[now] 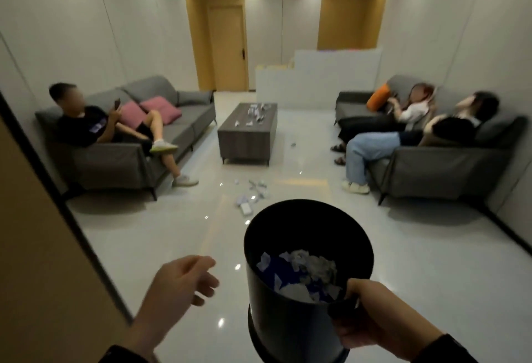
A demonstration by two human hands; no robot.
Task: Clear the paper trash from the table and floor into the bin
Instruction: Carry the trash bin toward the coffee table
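Two sofas: I see a grey sofa (123,143) left of the coffee table and another grey sofa (437,166) right of it, with seated people on both.
Coffee table: the dark coffee table (247,139) stands mid-room, scraps of table paper (254,113) scattered over its top.
Bin: my black bin (299,290) is held up well in front of the coffee table, its mouth tilted toward me, with crumpled white and blue paper inside.
Right hand: my right hand (371,319) is clamped on the bin's near rim, thumb over the edge.
Left hand: my left hand (180,283) hangs just left of the bin, fingers spread loose, holding nothing.
Floor paper: a patch of floor paper (252,192) lies between the coffee table and the bin.
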